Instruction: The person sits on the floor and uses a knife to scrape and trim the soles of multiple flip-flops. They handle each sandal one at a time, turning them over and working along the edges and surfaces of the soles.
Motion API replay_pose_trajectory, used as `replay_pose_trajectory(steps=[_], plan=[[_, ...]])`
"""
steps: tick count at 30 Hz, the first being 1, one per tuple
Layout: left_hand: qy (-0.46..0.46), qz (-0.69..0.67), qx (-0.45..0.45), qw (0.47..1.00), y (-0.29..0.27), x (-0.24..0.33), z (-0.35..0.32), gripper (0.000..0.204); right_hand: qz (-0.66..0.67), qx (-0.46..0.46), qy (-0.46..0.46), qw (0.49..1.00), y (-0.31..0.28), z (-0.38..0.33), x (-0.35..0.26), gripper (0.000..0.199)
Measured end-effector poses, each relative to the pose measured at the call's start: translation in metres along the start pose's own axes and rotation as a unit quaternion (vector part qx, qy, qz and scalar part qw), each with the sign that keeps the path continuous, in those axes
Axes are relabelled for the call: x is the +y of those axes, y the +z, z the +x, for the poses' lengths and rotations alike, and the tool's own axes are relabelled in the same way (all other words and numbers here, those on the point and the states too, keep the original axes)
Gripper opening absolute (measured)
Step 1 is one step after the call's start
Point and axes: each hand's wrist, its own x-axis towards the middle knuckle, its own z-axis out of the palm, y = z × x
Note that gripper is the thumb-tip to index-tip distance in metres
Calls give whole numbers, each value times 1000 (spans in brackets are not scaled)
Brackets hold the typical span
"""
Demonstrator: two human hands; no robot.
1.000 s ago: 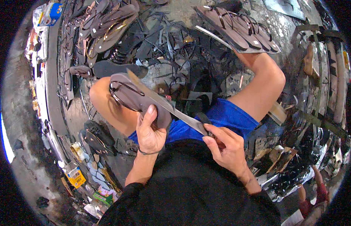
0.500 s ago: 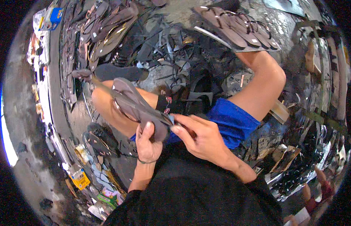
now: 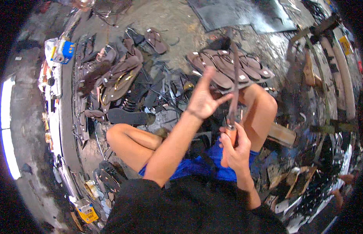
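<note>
In my right hand (image 3: 237,148) is a hand tool with an orange handle (image 3: 230,134), my fingers wrapped round it. From the tool's head a long, narrow dark strip (image 3: 235,74) rises; whether it is a blade or a strap gripped by the tool I cannot tell. My left hand (image 3: 203,100) is empty and slightly blurred, fingers raised and thumb stretched toward the strip. Just beyond both hands, several brown flip-flops (image 3: 216,74) lie side by side near my right knee.
More brown flip-flops (image 3: 123,72) are heaped at the far left. Dark scraps (image 3: 166,85) litter the floor between my legs. A dark sheet (image 3: 244,17) lies at the back, a wooden block (image 3: 282,135) beside my right thigh, and a blue package (image 3: 64,51) at the left.
The flip-flop that both hands held is out of them. My right hand has taken up the orange-handled tool. My left hand has moved forward and right, opening. The view has shifted.
</note>
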Motion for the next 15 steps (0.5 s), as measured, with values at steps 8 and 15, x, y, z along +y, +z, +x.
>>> replay_pose_trajectory(steps=[8, 15], plan=[[-43, 178, 54, 982, -54, 48, 15, 27, -62, -6, 40, 997, -14, -19, 22, 39], [40, 355, 133, 924, -64, 69, 16, 35, -205, -93, 18, 974, 8, -3, 19, 34]])
